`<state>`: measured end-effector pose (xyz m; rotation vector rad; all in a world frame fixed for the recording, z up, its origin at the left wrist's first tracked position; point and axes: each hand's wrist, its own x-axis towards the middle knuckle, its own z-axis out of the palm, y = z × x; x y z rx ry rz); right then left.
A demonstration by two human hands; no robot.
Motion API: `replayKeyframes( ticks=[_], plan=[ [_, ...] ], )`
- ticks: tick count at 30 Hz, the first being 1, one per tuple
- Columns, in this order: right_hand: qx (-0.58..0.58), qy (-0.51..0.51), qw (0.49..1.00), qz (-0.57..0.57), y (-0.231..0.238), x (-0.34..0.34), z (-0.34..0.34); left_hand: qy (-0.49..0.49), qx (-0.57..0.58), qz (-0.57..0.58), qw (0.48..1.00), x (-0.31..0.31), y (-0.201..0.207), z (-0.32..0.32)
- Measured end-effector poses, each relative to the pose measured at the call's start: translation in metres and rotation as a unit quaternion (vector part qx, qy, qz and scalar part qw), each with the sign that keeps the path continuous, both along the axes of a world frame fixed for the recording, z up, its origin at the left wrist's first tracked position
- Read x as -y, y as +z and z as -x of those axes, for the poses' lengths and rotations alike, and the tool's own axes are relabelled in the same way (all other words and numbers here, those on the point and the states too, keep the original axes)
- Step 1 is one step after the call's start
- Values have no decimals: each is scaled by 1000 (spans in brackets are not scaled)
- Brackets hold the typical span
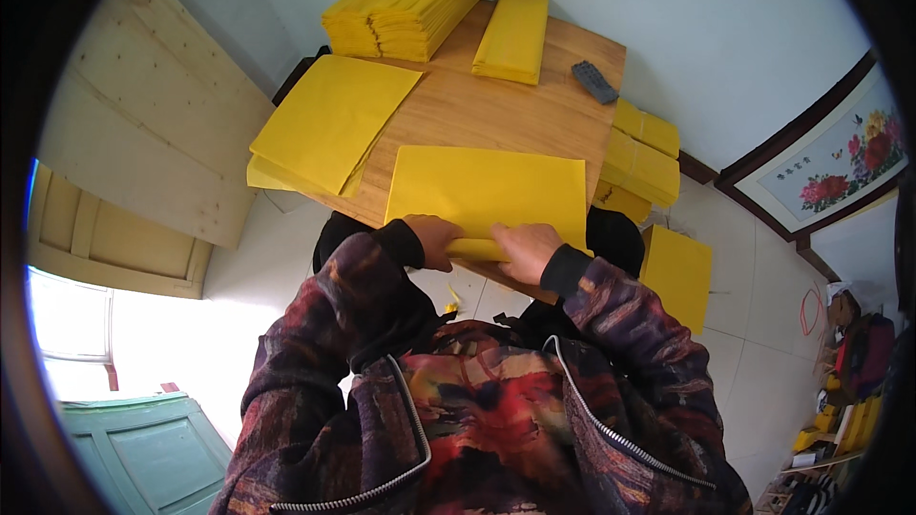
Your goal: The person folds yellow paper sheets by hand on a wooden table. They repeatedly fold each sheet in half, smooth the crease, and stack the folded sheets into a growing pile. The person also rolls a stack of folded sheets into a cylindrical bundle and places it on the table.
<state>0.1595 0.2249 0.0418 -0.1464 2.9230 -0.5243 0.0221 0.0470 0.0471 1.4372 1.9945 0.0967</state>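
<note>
A yellow sheet point(491, 186), of paper or thin cloth, lies at the near edge of the wooden table in front of me. Its near edge is turned up into a narrow fold. My left hand point(436, 240) is curled over the left part of this fold, its fingertips partly hidden. To its right, my right hand point(528, 250) pinches the same fold, with the thumb lying along it. Further left on the table rests a loose pile of flat yellow sheets point(334, 119), its lower corner hanging past the edge.
Folded yellow stacks point(401, 19) stand at the back of the wooden table point(448, 86), beside a narrower folded pile point(512, 36). A dark grey object point(595, 82) lies near the right corner. Yellow bundles point(641, 157) sit right of the table; a framed picture point(830, 153) leans against the wall.
</note>
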Motion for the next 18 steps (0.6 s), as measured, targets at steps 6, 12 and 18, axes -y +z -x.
replayKeyframes(
  ticks=[6, 12, 18],
  plan=[
    [127, 65, 979, 143, 6, -19, 16, 80, -180, -109, 974, -1, -15, -25],
    [38, -1, 999, -33, 5, -9, -2, -10, 78, -19, 997, -2, -4, 6],
    [126, 60, 979, 151, 13, -27, 10, 55, -174, -97, 978, -3, 0, -30]
  ],
)
